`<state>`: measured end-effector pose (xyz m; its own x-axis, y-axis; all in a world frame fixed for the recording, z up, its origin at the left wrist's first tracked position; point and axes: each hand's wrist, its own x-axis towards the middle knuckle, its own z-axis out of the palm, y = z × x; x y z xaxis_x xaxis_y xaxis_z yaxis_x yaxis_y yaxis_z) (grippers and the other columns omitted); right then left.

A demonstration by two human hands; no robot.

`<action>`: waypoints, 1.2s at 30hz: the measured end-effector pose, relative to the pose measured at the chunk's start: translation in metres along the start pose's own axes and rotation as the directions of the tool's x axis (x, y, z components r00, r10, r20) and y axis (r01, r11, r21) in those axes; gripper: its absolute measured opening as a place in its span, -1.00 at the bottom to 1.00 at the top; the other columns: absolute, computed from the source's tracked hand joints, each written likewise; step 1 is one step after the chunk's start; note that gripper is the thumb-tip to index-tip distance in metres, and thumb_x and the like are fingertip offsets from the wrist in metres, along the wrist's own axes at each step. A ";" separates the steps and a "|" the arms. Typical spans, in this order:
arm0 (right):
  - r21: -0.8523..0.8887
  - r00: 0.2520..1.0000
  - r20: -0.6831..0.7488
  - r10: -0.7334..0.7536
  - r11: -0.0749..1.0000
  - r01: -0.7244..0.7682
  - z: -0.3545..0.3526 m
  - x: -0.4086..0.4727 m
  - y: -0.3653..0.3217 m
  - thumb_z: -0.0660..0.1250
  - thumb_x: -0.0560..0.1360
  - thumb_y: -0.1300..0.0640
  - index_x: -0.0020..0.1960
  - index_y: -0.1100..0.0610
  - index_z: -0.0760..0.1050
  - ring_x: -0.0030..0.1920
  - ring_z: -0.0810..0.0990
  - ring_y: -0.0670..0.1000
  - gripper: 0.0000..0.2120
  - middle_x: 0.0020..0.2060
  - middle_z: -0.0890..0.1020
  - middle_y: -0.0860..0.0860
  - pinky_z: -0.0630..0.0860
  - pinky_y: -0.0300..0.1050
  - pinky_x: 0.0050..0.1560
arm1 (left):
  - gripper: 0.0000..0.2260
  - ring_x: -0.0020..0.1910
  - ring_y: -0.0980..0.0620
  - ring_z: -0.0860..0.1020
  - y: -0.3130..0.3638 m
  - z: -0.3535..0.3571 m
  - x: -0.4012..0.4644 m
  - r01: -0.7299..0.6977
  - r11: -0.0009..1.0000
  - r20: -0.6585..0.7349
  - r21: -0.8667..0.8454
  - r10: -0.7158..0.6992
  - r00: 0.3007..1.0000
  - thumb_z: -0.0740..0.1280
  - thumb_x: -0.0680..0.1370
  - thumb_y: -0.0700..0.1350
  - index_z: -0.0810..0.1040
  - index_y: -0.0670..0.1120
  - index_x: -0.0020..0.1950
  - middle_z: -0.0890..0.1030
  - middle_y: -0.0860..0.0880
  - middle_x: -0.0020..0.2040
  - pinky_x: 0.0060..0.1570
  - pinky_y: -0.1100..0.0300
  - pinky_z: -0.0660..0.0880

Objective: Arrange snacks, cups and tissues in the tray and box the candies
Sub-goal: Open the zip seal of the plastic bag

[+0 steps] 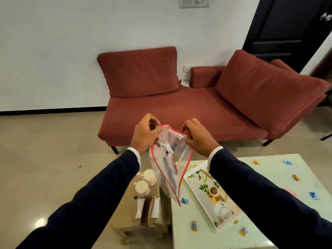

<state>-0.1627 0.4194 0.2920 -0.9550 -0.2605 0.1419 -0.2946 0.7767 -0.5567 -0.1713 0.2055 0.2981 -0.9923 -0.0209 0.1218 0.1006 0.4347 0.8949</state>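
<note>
— While the clear zip bag (170,159) hangs between them, what has each grip got?
— The left hand (145,135) and the right hand (197,139) are each pinched closed on the bag's red-edged mouth, one at either end of the seal, up in the air above the gap between the small side table (125,212) and the tabletop (269,173).
— How will it handle?
— I'd judge it light, limp and slick; the film crumples, so hold the stiffer red strip, not the sides.
— Which way does it point?
— Mouth up at the grips, long axis running down and slightly toward the wearer, its tip ending just beside the printed tray (212,191) below the right grip. Something packaged sits inside; I cannot tell what.
</note>
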 end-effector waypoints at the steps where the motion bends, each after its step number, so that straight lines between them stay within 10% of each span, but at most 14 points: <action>1: -0.028 1.000 0.023 -0.018 0.999 0.018 -0.001 0.000 0.003 0.34 0.42 0.36 0.06 0.11 0.44 -0.13 0.47 0.03 -0.72 -0.04 0.36 -0.05 0.39 -0.17 -0.16 | -0.89 -0.45 0.07 0.54 0.000 -0.002 0.000 -0.057 0.997 0.032 0.046 0.055 0.998 0.34 0.54 -0.31 0.49 -0.13 -0.10 0.58 -0.14 -0.22 -0.48 0.30 0.46; 6: -0.217 0.998 0.061 0.000 0.976 0.013 -0.007 -0.003 0.021 0.33 0.48 0.37 0.13 0.15 0.42 -0.05 0.52 0.14 -0.72 0.06 0.43 0.07 0.53 0.05 -0.05 | -0.75 -0.27 0.18 0.47 0.000 -0.011 0.005 -0.410 0.805 0.216 0.428 0.350 0.912 0.20 0.61 -0.37 0.60 -0.14 -0.12 0.41 -0.01 -0.10 -0.21 0.34 0.44; 13: -0.467 0.987 -0.085 -0.136 0.880 0.081 -0.010 -0.020 0.027 0.30 0.40 0.48 0.11 0.13 0.43 -0.04 0.47 0.14 -0.62 0.07 0.46 0.09 0.54 0.03 -0.14 | -0.65 -0.17 -0.06 0.48 -0.014 -0.025 0.007 -0.494 0.520 0.410 0.697 0.276 0.869 0.18 0.64 -0.37 0.52 -0.11 0.36 0.41 -0.05 0.06 -0.16 0.08 0.55; 17: -0.518 0.892 0.009 -0.452 0.761 0.391 0.006 -0.028 0.003 0.32 0.45 0.37 0.13 0.11 0.54 0.03 0.51 0.13 -0.70 0.13 0.55 0.09 0.52 0.06 -0.03 | -0.62 -0.14 -0.08 0.48 -0.008 -0.013 0.007 -0.419 0.768 0.331 0.484 0.283 0.900 0.26 0.63 -0.33 0.48 -0.15 0.45 0.35 -0.02 0.00 -0.05 -0.04 0.54; 20: -0.093 0.870 0.403 -0.283 0.933 0.346 0.012 -0.024 -0.016 0.28 0.59 -0.16 0.35 0.11 0.49 0.12 0.54 -0.01 -0.54 0.25 0.58 0.05 0.50 -0.04 0.17 | -0.59 -0.08 0.05 0.44 0.001 -0.004 0.010 -0.371 0.839 0.261 0.399 0.284 0.923 0.28 0.63 -0.30 0.48 -0.11 0.48 0.39 -0.01 0.00 0.04 0.18 0.47; 22: -0.122 0.823 0.555 -0.117 0.968 0.220 0.015 -0.017 -0.019 0.22 0.54 -0.34 0.46 0.10 0.38 0.16 0.55 0.02 -0.33 0.28 0.57 0.04 0.46 -0.06 0.20 | -0.61 -0.08 0.02 0.49 0.007 -0.002 0.012 -0.275 0.909 0.173 0.315 0.230 0.958 0.31 0.62 -0.30 0.53 -0.09 0.44 0.45 -0.06 0.00 0.06 0.16 0.50; 26: -0.131 0.870 0.488 0.067 0.991 -0.003 0.017 -0.004 -0.008 0.20 0.64 0.23 0.24 0.21 0.56 0.04 0.67 0.14 -0.76 0.04 0.69 0.15 0.58 -0.23 -0.01 | -0.65 0.08 -0.17 0.64 0.002 -0.014 0.017 0.048 0.975 0.057 -0.219 -0.036 0.998 0.28 0.65 -0.33 0.54 -0.13 0.43 0.55 -0.12 0.12 0.08 -0.10 0.66; 30: 0.182 0.950 0.294 0.104 0.970 -0.162 0.003 0.014 -0.003 0.12 0.57 0.43 0.35 0.14 0.54 -0.01 0.66 0.03 -0.55 0.12 0.68 0.13 0.47 -0.49 -0.19 | -0.69 0.08 -0.02 0.68 -0.040 -0.014 0.000 0.215 0.826 0.064 -0.522 -0.213 0.975 0.19 0.70 -0.26 0.49 -0.12 0.43 0.60 -0.16 0.26 0.04 0.01 0.68; 36: 0.402 0.906 0.415 0.077 0.879 -0.258 -0.015 0.039 -0.027 0.04 0.61 0.34 0.32 0.09 0.51 -0.09 0.75 0.16 -0.59 0.10 0.58 0.16 0.66 0.31 -0.11 | -0.47 0.34 -0.04 0.55 -0.110 0.019 -0.062 0.290 0.714 0.009 -0.637 -0.370 0.929 0.40 0.60 -0.07 0.33 0.23 0.52 0.43 0.04 0.43 0.26 -0.08 0.54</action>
<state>-0.1929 0.3965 0.3247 -0.8738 -0.4148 -0.2539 0.0019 0.5192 -0.8546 -0.1219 0.1758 0.1842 -0.9599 -0.1721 -0.2214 -0.1705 -0.2686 0.9480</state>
